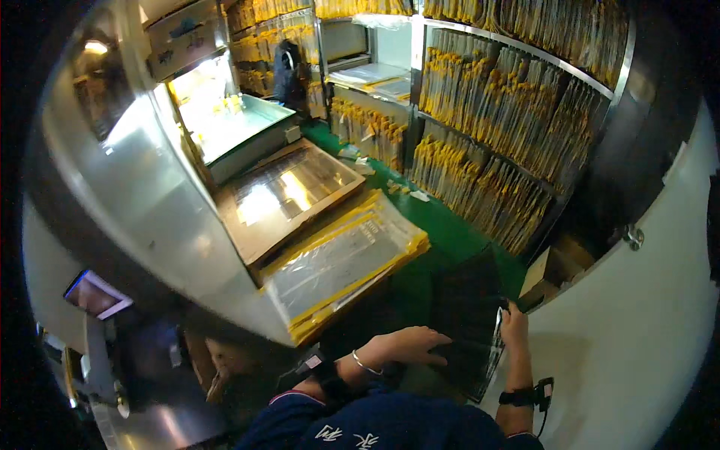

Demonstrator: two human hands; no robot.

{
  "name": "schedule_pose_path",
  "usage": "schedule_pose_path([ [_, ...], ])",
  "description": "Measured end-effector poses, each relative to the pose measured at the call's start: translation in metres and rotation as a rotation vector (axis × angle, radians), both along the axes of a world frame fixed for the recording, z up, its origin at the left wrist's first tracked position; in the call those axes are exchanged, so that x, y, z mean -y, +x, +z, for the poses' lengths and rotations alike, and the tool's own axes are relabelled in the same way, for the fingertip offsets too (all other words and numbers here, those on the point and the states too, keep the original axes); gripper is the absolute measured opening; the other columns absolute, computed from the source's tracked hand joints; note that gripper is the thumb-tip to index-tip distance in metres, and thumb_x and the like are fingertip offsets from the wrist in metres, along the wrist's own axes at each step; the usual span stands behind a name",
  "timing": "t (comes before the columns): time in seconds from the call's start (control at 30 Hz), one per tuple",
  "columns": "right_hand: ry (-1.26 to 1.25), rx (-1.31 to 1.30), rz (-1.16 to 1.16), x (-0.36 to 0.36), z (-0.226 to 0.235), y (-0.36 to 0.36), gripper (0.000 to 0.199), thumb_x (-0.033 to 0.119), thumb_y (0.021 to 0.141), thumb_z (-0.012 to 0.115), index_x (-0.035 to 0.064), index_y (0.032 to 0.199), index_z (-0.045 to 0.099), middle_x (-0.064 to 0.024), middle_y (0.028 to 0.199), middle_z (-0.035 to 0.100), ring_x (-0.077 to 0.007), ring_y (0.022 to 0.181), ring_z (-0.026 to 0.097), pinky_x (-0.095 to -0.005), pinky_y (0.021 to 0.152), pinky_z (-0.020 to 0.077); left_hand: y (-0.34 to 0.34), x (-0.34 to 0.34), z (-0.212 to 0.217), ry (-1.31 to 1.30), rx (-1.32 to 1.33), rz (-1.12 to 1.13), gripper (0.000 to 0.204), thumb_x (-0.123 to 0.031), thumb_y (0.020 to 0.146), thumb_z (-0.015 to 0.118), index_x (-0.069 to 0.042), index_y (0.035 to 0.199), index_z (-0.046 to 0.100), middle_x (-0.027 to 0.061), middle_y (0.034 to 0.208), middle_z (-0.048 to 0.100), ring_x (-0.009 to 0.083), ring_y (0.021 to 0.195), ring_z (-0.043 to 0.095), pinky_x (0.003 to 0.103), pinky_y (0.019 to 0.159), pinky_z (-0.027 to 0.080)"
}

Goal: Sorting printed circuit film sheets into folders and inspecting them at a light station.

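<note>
My right hand (514, 328) is closed on the right edge of a large dark, see-through-looking sheet (469, 300), perhaps film, held upright in front of my body. That edge has a light, shiny strip. Fingers apart, my left hand (415, 345) reaches across to the left side of the sheet; whether it touches the surface I cannot tell. To the left of the sheet lies a stack of flat grey screens or films in clear plastic with yellow edges (349, 259). Much of the sheet's lower part blends into shadow.
A wooden-framed glass panel (292, 187) lies beyond the stack, with a bright, lit tray (251, 124) behind it. Shelves (491, 112) of yellow-edged sheets line the back and right. An open cardboard box (555, 270) stands near the white door (637, 322). Scraps (401, 187) litter the green floor.
</note>
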State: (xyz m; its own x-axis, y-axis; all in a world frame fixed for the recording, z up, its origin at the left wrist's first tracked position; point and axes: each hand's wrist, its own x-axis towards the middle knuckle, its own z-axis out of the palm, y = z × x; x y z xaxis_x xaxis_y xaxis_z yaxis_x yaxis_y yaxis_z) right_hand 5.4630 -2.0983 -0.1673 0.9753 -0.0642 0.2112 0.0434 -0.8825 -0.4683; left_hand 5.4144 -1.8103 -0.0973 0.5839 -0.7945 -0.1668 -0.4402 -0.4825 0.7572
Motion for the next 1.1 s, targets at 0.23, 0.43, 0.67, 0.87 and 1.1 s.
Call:
schedule_pose_path([
  [0.23, -0.202, -0.037, 0.021, -0.015, 0.069, 0.168, 0.032, 0.011, 0.083, 0.05, 0.0024, 0.114, 0.054, -0.0276, 0.085, 0.059, -0.0415, 0.08, 0.057, -0.0457, 0.07, 0.0451, 0.189, -0.023, 0.002, 0.043, 0.019, -0.087, 0.057, -0.035, 0.084, 0.055, 0.0, 0.127, 0.041, 0.0221, 0.117, 0.052, 0.036, 0.109, 0.05, 0.041, 0.093, 0.04],
  [0.43, -0.182, -0.084, -0.033, -0.016, 0.094, 0.324, 0.035, 0.016, 0.091, 0.044, 0.0122, 0.125, 0.049, -0.0218, 0.075, 0.06, -0.0356, 0.067, 0.059, -0.0435, 0.061, 0.0448, 0.338, -0.036, -0.025, -0.097, 0.124, 0.113, 0.054, -0.035, 0.081, 0.056, 0.0, 0.121, 0.047, 0.021, 0.105, 0.057, 0.035, 0.102, 0.054, 0.041, 0.087, 0.043],
  [0.67, -0.217, -0.056, 0.293, -0.043, 0.044, 0.548, 0.035, 0.009, 0.088, 0.045, 0.0042, 0.122, 0.051, -0.0237, 0.083, 0.061, -0.0334, 0.067, 0.058, -0.0428, 0.062, 0.0451, 0.451, -0.087, -0.054, -0.043, -0.038, 0.445, 0.059, -0.043, 0.083, 0.055, -0.001, 0.123, 0.046, 0.0237, 0.11, 0.056, 0.0373, 0.102, 0.053, 0.041, 0.087, 0.042],
  [0.87, -0.07, -0.083, 0.566, -0.086, -0.011, 0.752, 0.032, 0.012, 0.085, 0.049, 0.0032, 0.115, 0.054, -0.0256, 0.097, 0.059, -0.0407, 0.091, 0.056, -0.044, 0.077, 0.0443, 0.558, -0.078, -0.084, 0.086, -0.265, 1.018, 0.062, -0.048, 0.081, 0.056, 0.001, 0.119, 0.049, 0.0236, 0.112, 0.055, 0.0373, 0.106, 0.051, 0.041, 0.09, 0.041],
  [1.1, -0.023, -0.147, 0.867, -0.162, 0.064, 0.867, 0.03, 0.013, 0.088, 0.046, 0.0002, 0.114, 0.054, -0.025, 0.083, 0.061, -0.0347, 0.076, 0.062, -0.0405, 0.067, 0.0468, 0.675, -0.059, -0.074, -0.041, -0.321, 1.113, 0.063, -0.05, 0.082, 0.055, 0.001, 0.119, 0.049, 0.0218, 0.115, 0.054, 0.0356, 0.108, 0.051, 0.039, 0.091, 0.042],
])
